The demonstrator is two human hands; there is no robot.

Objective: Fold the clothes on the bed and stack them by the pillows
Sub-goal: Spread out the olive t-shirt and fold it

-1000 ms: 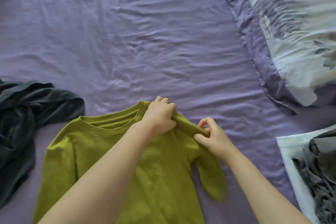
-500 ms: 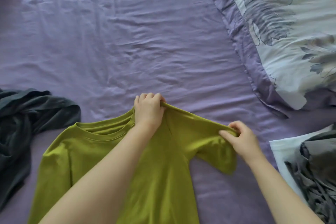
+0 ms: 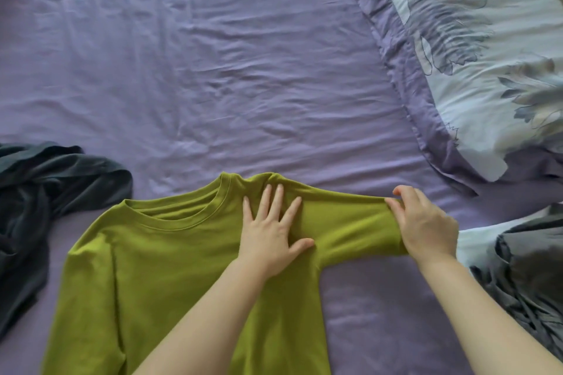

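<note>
A dark crumpled garment point(image 3: 36, 210) is waiting at the far left. You are spreading the green T-shirt point(image 3: 170, 268) on the purple sheet point(image 3: 213, 70) below the floral pillow point(image 3: 475, 49). Your left hand point(image 3: 271, 234) is pressing flat, fingers splayed, by the shoulder (a good anchor), while your right hand point(image 3: 423, 222) is pinching the sleeve hem; be pulling gently outward, smoothing wrinkles before folding.

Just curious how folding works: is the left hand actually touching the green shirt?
Touching. The head view shows the left hand lying flat, fingers spread, on the green shirt near its shoulder.
</note>
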